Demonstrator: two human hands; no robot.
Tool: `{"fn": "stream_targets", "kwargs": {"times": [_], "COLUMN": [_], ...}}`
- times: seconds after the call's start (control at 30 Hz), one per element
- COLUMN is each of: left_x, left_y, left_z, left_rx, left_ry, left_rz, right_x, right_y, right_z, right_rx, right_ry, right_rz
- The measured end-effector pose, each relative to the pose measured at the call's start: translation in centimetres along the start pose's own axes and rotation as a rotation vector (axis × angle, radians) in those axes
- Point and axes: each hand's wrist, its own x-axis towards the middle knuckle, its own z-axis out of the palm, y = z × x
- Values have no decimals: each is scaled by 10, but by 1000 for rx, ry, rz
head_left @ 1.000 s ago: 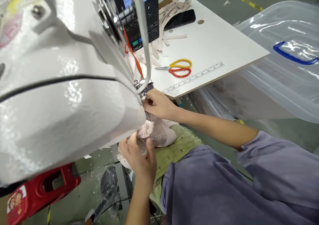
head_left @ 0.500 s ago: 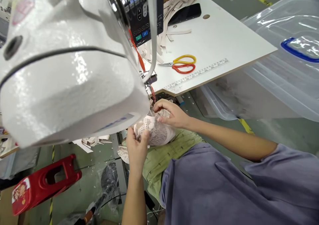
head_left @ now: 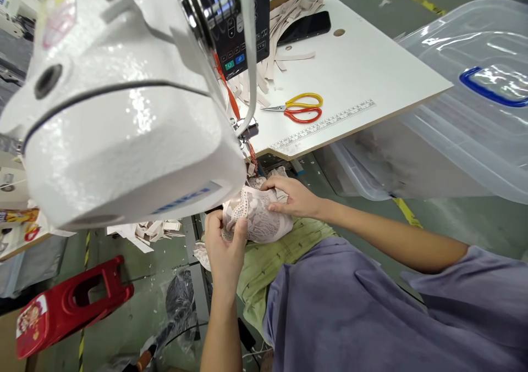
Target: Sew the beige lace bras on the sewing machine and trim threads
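A pale pink lace garment [head_left: 264,215] lies beneath the tip of the white sewing machine head [head_left: 136,157], above a green cloth [head_left: 268,262] by my lap. My left hand [head_left: 226,245] pinches the garment's left edge between thumb and fingers. On its upper right part, my right hand [head_left: 291,196] grips the lace, thumb below and fingers above. The machine head hides part of the left side of the lace. A red-orange strip [head_left: 232,101] runs down the machine near the needle area.
Scissors with yellow and red handles [head_left: 303,108], a black phone [head_left: 305,27] and fabric strips [head_left: 274,45] lie on the white table [head_left: 363,59]. Clear plastic bins [head_left: 474,141] stand at the right, a red stool [head_left: 74,306] at lower left.
My right hand has shifted slightly right and down, away from the needle area, and more of the lace shows. My left hand still pinches its edge. The view has moved slightly.
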Motion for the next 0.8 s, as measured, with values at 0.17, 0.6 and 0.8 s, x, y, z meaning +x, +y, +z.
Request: {"fn": "stream_targets", "kwargs": {"times": [0.17,0.6,0.8], "left_x": [-2,-22,-1], "left_y": [-1,-2,-60], "left_z": [-3,-17,-89], "left_rx": [13,-742,-1122], "left_ry": [3,-781,-24], "left_rz": [26,-239,-239], "right_x": [-6,-61,-71], "right_y": [5,-75,-52], "right_z": [-7,0,-14], "right_rx": [-63,193,-7], "right_ry": [-16,-944,-611], "right_rz": [-64,38,438]}}
